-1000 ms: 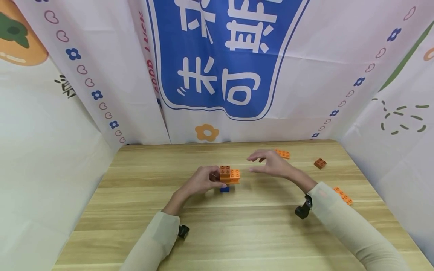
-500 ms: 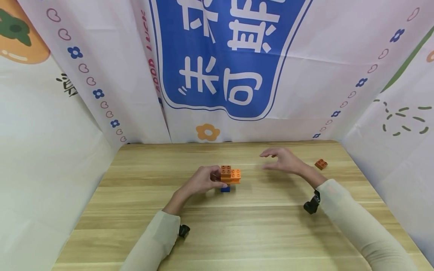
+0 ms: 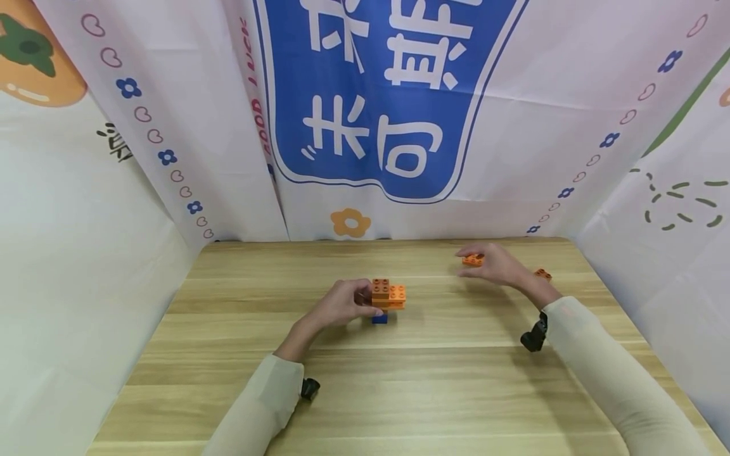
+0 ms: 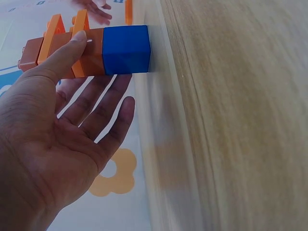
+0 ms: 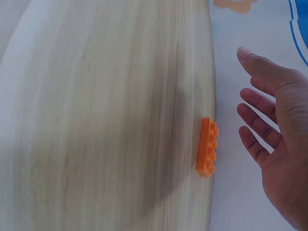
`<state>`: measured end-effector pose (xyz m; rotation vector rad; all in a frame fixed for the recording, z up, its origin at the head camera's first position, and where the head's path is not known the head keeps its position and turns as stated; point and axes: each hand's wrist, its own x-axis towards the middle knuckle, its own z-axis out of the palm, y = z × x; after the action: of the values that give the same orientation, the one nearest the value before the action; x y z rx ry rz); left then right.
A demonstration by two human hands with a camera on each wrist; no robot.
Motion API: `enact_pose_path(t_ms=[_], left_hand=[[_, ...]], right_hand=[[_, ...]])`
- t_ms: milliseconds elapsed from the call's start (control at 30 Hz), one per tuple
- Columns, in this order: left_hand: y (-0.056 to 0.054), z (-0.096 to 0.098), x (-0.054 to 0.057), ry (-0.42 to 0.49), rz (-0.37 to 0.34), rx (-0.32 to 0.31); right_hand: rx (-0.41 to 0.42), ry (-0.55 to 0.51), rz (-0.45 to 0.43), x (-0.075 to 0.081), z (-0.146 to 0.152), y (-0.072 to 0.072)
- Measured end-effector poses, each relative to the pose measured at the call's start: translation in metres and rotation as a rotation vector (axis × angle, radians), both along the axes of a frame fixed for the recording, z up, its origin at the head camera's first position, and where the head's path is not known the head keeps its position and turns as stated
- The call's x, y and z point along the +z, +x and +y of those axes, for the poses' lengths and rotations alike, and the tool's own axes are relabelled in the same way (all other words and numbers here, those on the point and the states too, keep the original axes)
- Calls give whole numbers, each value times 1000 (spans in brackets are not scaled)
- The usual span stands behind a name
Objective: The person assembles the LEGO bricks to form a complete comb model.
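Observation:
In the head view, my left hand (image 3: pixel 341 303) holds a stack of toy building bricks (image 3: pixel 389 294) upright near the middle of the table. The left wrist view shows the thumb across one side of the stack and fingers behind it. A blue brick (image 4: pixel 126 49) is at its bottom, with brown bricks and two thin orange bricks above. My right hand (image 3: pixel 495 265) hovers with nothing in its grasp. An orange brick (image 3: pixel 472 260) with two rows of studs shows between its thumb and fingers in the head view. The right wrist view shows that orange brick (image 5: pixel 206 147) apart from the hand.
A brown brick (image 3: pixel 543 273) lies to the right, partly hidden behind the right forearm. The wooden table (image 3: pixel 399 392) meets a printed cloth wall (image 3: pixel 256 215) at its back edge. Cloth also hangs at both sides.
My right hand has moved right and toward the back, over the orange brick. Its sleeve now hides another orange brick seen at the right earlier. The left hand keeps holding the stack in place.

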<state>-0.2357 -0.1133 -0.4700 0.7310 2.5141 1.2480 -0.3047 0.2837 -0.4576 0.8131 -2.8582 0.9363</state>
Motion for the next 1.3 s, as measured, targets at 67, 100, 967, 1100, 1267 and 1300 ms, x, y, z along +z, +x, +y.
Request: enact_pose_path(t_ms=[67,100,967,1100,1267,1300], left_hand=[[0,0,0,5,2,0],[0,0,0,5,2,0],[0,0,-2,4,-14,-6],[0,0,-1,3,-8,-8],[0,0,-1,5,7,-8],[0,-1,-1,4,7,-6]], right_hand=[[-12,2,3,-2,4,-2],[-19,2,2,-3,5,-3],[-104,47,18,-30,31,-25],[-101,50,50,-33,31,-26],[-104,51,62,-35,31,-28],[-105,52,61,-35,31,-28]])
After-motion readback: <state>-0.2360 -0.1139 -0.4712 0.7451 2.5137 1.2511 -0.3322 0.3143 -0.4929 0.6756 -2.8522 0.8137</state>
